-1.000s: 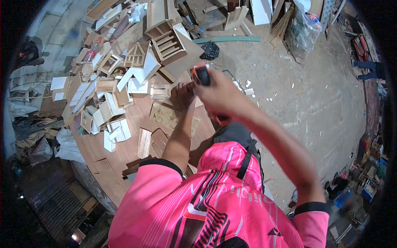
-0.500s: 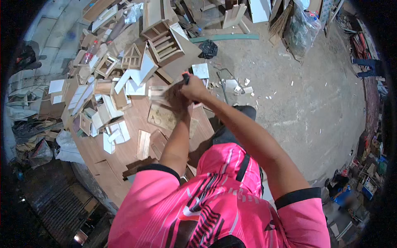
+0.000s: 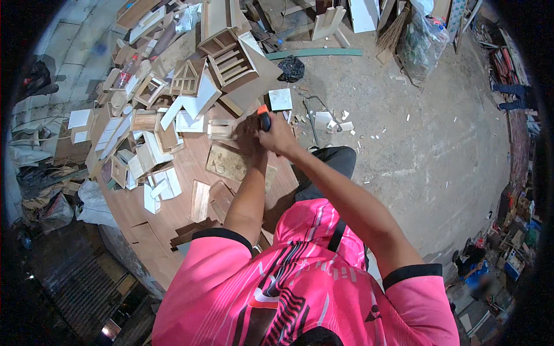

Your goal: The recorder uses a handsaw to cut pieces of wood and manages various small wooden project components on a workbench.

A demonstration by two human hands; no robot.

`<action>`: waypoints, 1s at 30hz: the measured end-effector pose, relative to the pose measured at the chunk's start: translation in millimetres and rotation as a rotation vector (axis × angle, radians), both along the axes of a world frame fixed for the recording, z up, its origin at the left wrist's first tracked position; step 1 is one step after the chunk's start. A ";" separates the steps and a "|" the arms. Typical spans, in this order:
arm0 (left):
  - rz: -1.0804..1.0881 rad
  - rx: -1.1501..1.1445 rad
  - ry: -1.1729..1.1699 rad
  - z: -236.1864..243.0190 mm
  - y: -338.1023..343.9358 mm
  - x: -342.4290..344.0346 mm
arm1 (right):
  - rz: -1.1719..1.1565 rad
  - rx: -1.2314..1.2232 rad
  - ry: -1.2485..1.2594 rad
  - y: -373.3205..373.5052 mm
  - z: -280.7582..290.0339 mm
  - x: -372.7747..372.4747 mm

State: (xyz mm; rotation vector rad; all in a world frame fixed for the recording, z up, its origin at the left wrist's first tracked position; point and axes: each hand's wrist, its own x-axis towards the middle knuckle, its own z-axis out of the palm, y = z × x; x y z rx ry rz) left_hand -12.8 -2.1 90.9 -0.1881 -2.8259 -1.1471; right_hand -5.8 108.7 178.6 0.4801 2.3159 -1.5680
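Note:
My right hand (image 3: 277, 138) grips a black-and-orange tool (image 3: 264, 118); its working end is hidden. My left hand (image 3: 249, 135) is just left of it, partly behind it, with curled fingers beside a small pale slatted wooden piece (image 3: 220, 128); what they hold is unclear. Beneath my hands are a stained light board (image 3: 222, 161) and a wood-veneer work surface (image 3: 133, 207). A white square piece (image 3: 280, 99) lies just above and right of my hands.
Piled small wooden structures (image 3: 234, 60) and offcuts cover the upper left, with a bottle (image 3: 128, 72). Toward the back are a black bag (image 3: 291, 69), green strip (image 3: 317, 53), broom (image 3: 388, 43) and plastic sack (image 3: 421, 55). Scraps dot the concrete floor (image 3: 433, 150). Dark trouser legs (image 3: 513, 95) show far right.
My right hand with the tool moved left from its position a second ago, uncovering the white square, then shifted slightly down and right. My right forearm and elbow drew inward.

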 end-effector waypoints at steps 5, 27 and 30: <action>-0.103 -0.579 0.071 19.6 3.2 11.0 | -0.045 -0.026 0.301 1.8 8.9 45.7; -0.091 -0.502 0.439 0.9 9.5 -9.1 | -0.029 -0.188 0.069 16.3 154.9 136.0; -0.016 -0.384 0.307 1.1 14.0 -8.2 | -0.035 -0.204 -0.009 20.0 182.2 159.4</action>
